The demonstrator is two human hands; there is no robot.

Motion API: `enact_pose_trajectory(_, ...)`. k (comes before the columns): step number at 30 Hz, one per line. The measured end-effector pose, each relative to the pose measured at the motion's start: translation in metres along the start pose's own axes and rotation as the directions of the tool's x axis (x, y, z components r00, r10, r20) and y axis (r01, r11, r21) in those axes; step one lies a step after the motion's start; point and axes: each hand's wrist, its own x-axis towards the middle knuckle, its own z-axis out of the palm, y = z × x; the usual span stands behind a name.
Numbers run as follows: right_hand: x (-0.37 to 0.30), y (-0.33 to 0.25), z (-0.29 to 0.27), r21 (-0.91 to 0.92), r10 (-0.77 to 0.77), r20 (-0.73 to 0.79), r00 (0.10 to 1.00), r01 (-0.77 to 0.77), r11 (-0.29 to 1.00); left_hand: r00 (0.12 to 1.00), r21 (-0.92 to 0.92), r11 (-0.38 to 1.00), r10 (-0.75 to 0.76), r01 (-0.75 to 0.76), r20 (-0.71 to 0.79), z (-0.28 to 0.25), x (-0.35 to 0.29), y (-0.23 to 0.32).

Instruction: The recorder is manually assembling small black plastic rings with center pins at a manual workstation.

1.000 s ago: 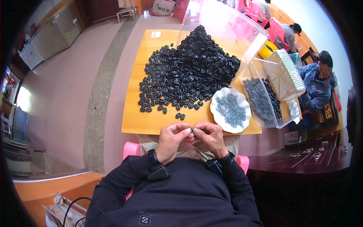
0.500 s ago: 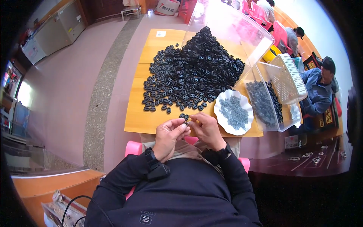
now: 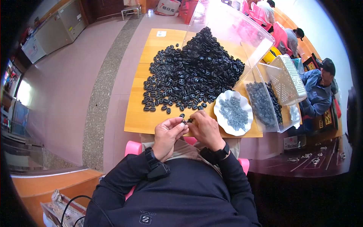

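Observation:
My left hand (image 3: 169, 135) pinches a small black two-holed piece (image 3: 184, 122) between thumb and fingers, at the table's near edge. Close against it, my right hand (image 3: 206, 129) has its fingertips closed on another small dark piece (image 3: 190, 120), mostly covered by the fingers. One loose black oval piece lies just beyond my fingertips. Farther back spreads a large heap of black two-holed oval pieces (image 3: 193, 72). Right of my right hand stands a white scalloped dish (image 3: 242, 131) with many small grey parts (image 3: 233, 112) in it.
The wooden table (image 3: 135, 109) carries a clear bin (image 3: 251, 34) tipped behind the heap. At its right are a clear box (image 3: 281, 128) of dark and grey parts and a white perforated basket (image 3: 293, 79). A person (image 3: 317, 90) in a cap sits beyond. A pink chair (image 3: 133, 147) is under me.
My right hand has shifted slightly up and inward, and a dark piece now shows at its fingertips. One of the black pieces just beyond my fingers no longer lies there.

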Motion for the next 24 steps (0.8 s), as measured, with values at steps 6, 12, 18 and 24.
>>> enact_pose_trajectory(6, -0.006, 0.008, 0.001, 0.095, -0.019, -0.005, 1.000, 0.019, 0.995, 1.000, 0.010, 1.000, -0.011, 0.011, -0.005, 0.001, 0.000, -0.001)
enact_pose_trajectory(12, -0.014, 0.021, 0.001, 0.486, 0.114, 0.073, 0.991, -0.135, 0.864, 1.000, 0.012, 1.000, -0.012, 0.011, 0.001, -0.001, 0.001, -0.004)
enact_pose_trajectory(18, -0.020, 0.019, -0.005, 0.843, 0.195, 0.303, 0.933, -0.358, 0.402, 1.000, 0.023, 1.000, -0.016, 0.016, -0.003, 0.000, 0.000, -0.003)
enact_pose_trajectory(24, -0.024, 0.026, 0.000, 0.901, 0.212, 0.354, 0.911, -0.393, 0.186, 1.000, 0.031, 0.999, -0.011, 0.011, 0.007, 0.000, -0.001, -0.005)
